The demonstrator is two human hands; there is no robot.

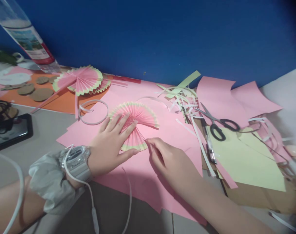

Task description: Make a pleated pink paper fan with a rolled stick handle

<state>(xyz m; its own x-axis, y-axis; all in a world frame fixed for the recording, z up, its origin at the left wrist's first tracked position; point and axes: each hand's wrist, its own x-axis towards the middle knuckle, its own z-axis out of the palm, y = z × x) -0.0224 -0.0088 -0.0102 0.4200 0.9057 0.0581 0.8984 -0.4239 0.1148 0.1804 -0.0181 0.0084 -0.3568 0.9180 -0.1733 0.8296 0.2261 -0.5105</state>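
Observation:
A round pleated paper fan [148,114], pink with a yellow-green rim, lies on pink paper with a wedge-shaped gap at its right. My left hand [113,138] rests flat across its left half, fingers spread, covering part of the pleats. At the lower edge of the gap, my right hand [168,159] pinches the fan's end pleat between thumb and forefinger. The fingertips hide exactly where they grip. A pink sheet [177,195] spreads beneath both hands.
Pleated fans [86,79], cardboard discs [42,94] and a bottle [32,42] stand at the left, near a phone [13,131]. To the right lie black-handled scissors [218,125], a pen [210,146], paper strips [184,97] and a pale green sheet [250,159]. White cable [93,112] loops nearby.

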